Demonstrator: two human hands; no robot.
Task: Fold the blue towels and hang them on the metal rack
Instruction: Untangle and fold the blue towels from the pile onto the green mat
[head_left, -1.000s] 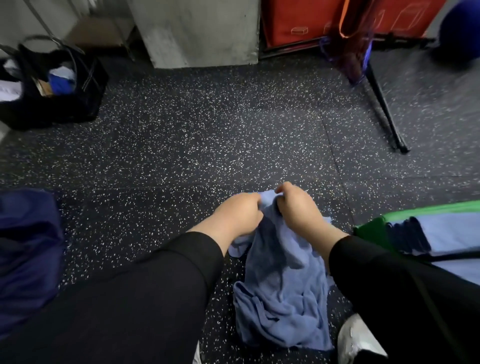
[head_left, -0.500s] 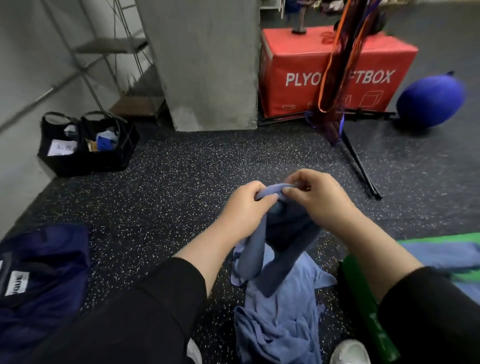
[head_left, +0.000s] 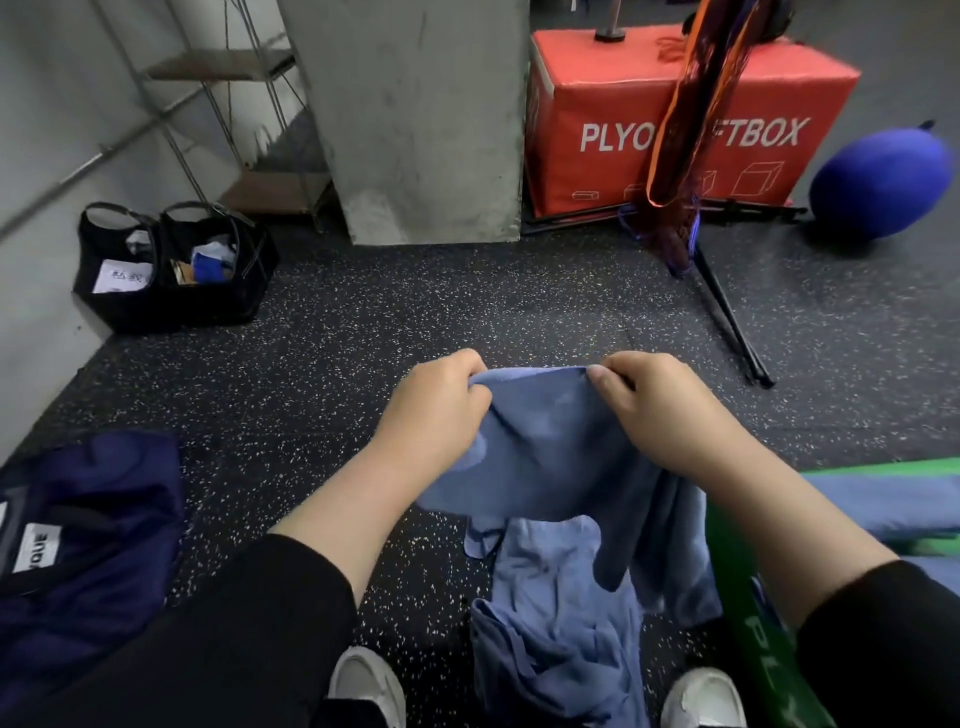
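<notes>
Speckled black floor (head_left: 363, 338) lies below both raised, outstretched forearms; left hand (head_left: 436, 410) and right hand (head_left: 660, 410) each pinch the blue towel's (head_left: 545, 441) top edge, its lower part crumpled between 2 shoes.

Your single head-worn camera looks forward and down, close over your hands, onto the speckled floor (head_left: 363, 332) ahead.
</notes>
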